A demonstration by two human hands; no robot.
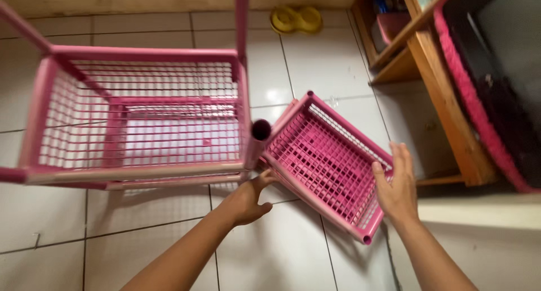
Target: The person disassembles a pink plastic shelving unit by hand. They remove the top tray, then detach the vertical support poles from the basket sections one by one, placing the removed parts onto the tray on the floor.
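A pink plastic mesh shelf rack (141, 127) with corner poles stands on the white tiled floor at the left. A separate darker pink mesh basket tray (324, 161) is held tilted beside it on the right. My left hand (251, 198) grips the tray's near-left edge, next to the rack's hollow corner pole (260, 130). On the tray's right rim my right hand (397, 187) rests with fingers spread flat.
A wooden shelf unit (445, 99) with a pink-edged dark item stands at the right. A yellow double bowl (296, 19) lies on the floor by the far wall. A pale ledge (479, 212) runs along the lower right.
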